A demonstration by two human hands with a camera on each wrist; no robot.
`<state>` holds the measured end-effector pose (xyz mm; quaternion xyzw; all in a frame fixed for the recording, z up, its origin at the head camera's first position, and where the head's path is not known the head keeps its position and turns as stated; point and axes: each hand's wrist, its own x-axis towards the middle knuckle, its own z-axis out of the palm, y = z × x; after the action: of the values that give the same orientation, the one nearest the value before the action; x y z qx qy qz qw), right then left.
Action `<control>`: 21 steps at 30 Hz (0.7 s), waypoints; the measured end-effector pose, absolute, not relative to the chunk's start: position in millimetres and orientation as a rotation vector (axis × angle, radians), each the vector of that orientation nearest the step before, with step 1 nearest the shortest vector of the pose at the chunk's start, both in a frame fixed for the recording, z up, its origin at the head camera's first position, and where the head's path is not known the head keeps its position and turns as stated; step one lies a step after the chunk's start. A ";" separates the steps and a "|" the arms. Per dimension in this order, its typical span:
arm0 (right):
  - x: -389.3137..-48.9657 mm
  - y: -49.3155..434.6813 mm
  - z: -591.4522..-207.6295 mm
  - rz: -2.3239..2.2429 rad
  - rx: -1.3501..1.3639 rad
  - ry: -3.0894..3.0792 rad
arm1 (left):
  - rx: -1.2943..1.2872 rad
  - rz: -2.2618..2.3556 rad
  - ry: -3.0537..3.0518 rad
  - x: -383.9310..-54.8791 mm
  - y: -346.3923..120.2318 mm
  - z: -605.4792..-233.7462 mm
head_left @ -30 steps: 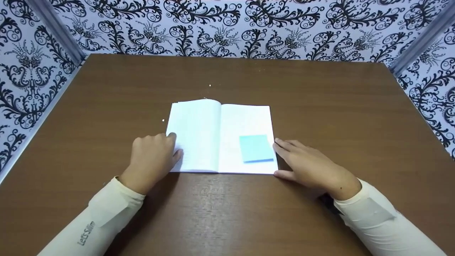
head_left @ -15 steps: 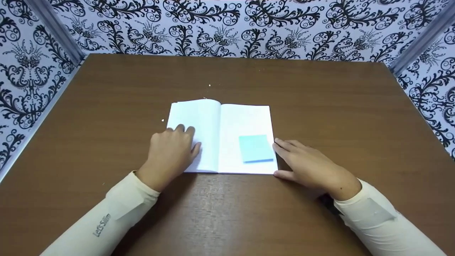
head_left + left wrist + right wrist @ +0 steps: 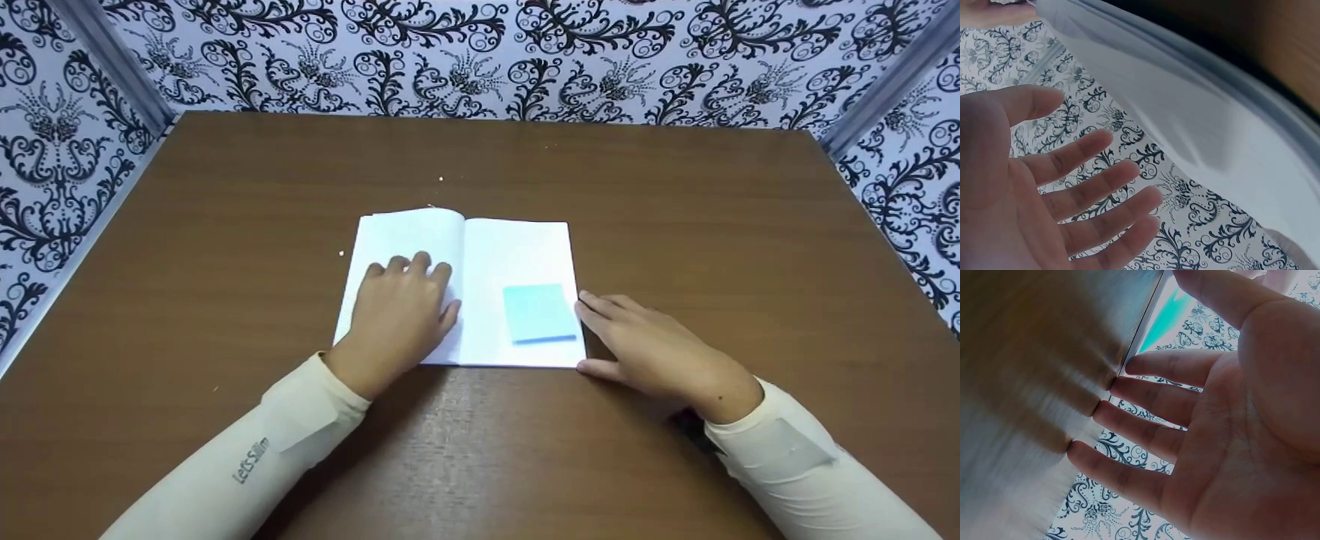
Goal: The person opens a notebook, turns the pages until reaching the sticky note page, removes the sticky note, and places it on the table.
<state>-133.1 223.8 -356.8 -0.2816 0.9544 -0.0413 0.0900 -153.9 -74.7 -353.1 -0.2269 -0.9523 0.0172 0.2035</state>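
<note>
An open notebook with blank white pages lies on the brown table. On the lower part of its right page sits a light blue pad of sticky notes. My left hand is over the left page, close to the central fold. Its fingers are spread and slightly bent in the left wrist view, with the white page beside them and nothing held. At the notebook's right edge rests my right hand, its fingers extended and their tips on the table.
The brown table spreads around the notebook. Small white specks, one a crumb, lie left of and beyond it. Black-and-white patterned walls border the table at the back and sides.
My left hand has slid rightward across the left page, from its outer edge to near the fold. The right hand, the notebook and the sticky notes stay in place.
</note>
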 end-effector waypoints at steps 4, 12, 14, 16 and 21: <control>-132.4 223.5 -356.7 -0.132 -0.841 2.848 | -0.666 0.060 -2.665 -154.2 -68.2 -354.5; -132.9 223.6 -357.8 -0.127 -0.862 2.861 | -0.721 0.051 -2.673 -154.8 -61.1 -358.9; -133.1 223.9 -358.2 -0.127 -0.863 2.863 | -0.734 0.057 -2.692 -154.7 -60.6 -359.5; -133.3 224.1 -358.7 -0.129 -0.860 2.863 | -0.749 0.062 -2.706 -154.7 -60.5 -359.9; -133.9 224.0 -359.9 -0.133 -0.854 2.860 | -0.776 0.051 -2.730 -154.7 -61.4 -360.6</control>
<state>-133.9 224.0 -359.9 -0.2850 0.9544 -0.0445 0.0771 -154.7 -61.4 -360.6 -0.2703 -0.9507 0.0178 0.1509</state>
